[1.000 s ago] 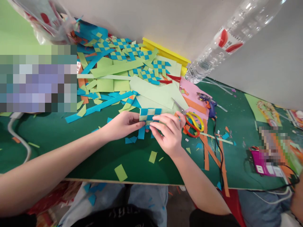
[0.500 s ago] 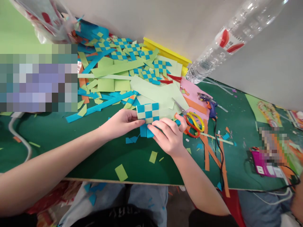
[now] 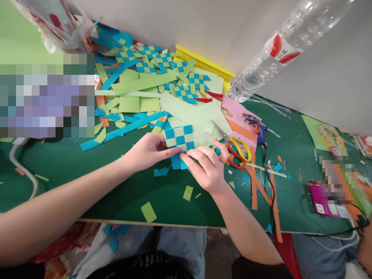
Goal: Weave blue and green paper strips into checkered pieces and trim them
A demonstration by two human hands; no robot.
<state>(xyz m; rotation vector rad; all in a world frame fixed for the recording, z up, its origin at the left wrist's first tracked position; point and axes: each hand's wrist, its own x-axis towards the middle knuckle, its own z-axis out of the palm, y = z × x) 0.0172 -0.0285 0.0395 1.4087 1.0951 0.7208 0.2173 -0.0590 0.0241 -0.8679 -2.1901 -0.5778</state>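
Observation:
A woven checkered paper piece (image 3: 180, 136) in blue and pale green is held up between both hands above the green table. My left hand (image 3: 152, 150) grips its left side, the thumb along the lower edge. At the lower right corner, my right hand (image 3: 207, 164) pinches the piece with thumb and fingers. Blue paper tails (image 3: 178, 162) hang below the woven part. Scissors (image 3: 238, 152) with yellow and red handles lie just right of my right hand. Pale green sheets (image 3: 192, 112) lie behind the piece.
Woven pieces (image 3: 181, 92) and loose strips pile up at the back. A plastic bottle (image 3: 270, 50) is at the back right, near a purple glue gun (image 3: 260, 133) on pink paper. Orange strips (image 3: 254, 186) lie at right. Part of another person shows at the right edge.
The woven piece has tilted and moved slightly left, its upper left corner lower than before. Both hands keep their hold, with small shifts of the fingers.

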